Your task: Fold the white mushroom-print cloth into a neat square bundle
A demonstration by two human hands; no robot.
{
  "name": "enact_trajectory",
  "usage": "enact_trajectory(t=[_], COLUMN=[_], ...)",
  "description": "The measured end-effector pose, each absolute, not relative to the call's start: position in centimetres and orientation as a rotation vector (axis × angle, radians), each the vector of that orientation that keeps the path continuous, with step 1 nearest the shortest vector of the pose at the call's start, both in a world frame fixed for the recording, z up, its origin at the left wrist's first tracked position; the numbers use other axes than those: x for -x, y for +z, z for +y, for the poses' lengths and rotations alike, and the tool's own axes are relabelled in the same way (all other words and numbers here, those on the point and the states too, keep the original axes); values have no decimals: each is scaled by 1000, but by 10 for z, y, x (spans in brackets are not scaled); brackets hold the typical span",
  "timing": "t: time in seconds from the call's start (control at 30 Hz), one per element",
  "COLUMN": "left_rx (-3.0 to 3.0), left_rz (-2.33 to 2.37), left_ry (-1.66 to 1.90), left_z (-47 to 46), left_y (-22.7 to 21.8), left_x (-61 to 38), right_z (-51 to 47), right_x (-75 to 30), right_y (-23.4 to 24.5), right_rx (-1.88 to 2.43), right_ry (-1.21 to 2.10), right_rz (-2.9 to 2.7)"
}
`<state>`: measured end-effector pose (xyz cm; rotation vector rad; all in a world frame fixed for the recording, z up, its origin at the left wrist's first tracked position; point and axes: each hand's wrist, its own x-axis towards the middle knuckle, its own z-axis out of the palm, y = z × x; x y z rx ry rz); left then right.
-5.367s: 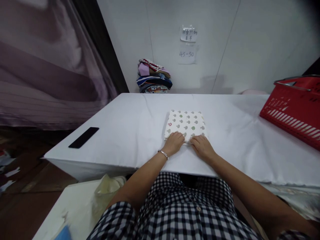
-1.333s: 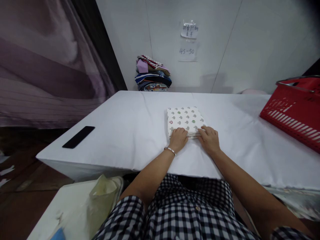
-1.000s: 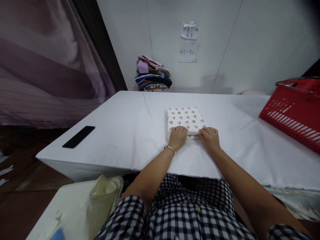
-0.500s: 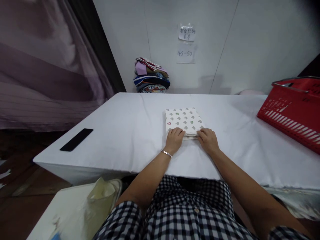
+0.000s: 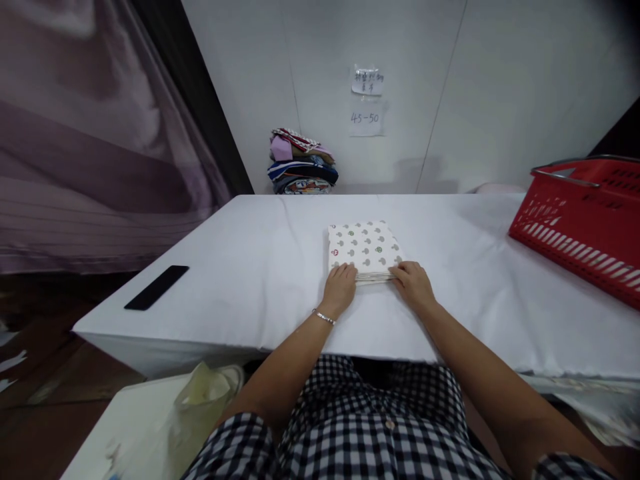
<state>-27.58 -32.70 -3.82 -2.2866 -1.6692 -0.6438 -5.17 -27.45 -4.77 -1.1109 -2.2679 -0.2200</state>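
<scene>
A folded white cloth (image 5: pixel 364 244) printed with small grey, green and red shapes lies in the middle of the white table (image 5: pixel 260 267). My left hand (image 5: pixel 340 288) rests at its near left corner with the fingers curled onto the edge. My right hand (image 5: pixel 413 285) is at the near right corner, its fingers likewise curled over the stacked layers. Both hands press on the cloth's near edge. A thin bracelet is on my left wrist.
A black phone (image 5: pixel 157 287) lies near the table's left edge. A red plastic basket (image 5: pixel 580 217) stands at the right. A pile of folded clothes (image 5: pixel 301 162) sits by the wall, under paper notes (image 5: pixel 367 100). A plastic bag (image 5: pixel 200 400) lies low left.
The cloth lies folded smaller than in the oldest frame. Over the last second my hands have slid back and apart, from on top of its near edge to its two near corners.
</scene>
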Motion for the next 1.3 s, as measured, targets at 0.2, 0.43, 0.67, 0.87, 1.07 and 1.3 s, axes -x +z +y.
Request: enact_trajectory(t=[0.2, 0.43, 0.67, 0.87, 1.07, 1.3], left_rx=[2263, 2261, 2244, 2286, 2374, 2414], left_rz=[-1596, -1645, -1625, -1613, -1691, -1723], left_ry=[-614, -635, -689, -644, -665, -745], left_z=[-324, -327, -321, -324, -332, -340], left_y=[-41, -44, -43, -51, -46, -40], left_x=[288, 291, 300, 303, 302, 300], right_z=[-273, -270, -272, -271, -271, -273], right_x=[52, 51, 53, 51, 50, 51], right_y=[-50, -53, -52, -53, -53, -51], right_rx=[1084, 1068, 1078, 1084, 1132, 1124], right_ry=[-218, -184, -195, -187, -176, -180], right_rz=[-2268, -2274, -2280, -2276, -2258, -2259])
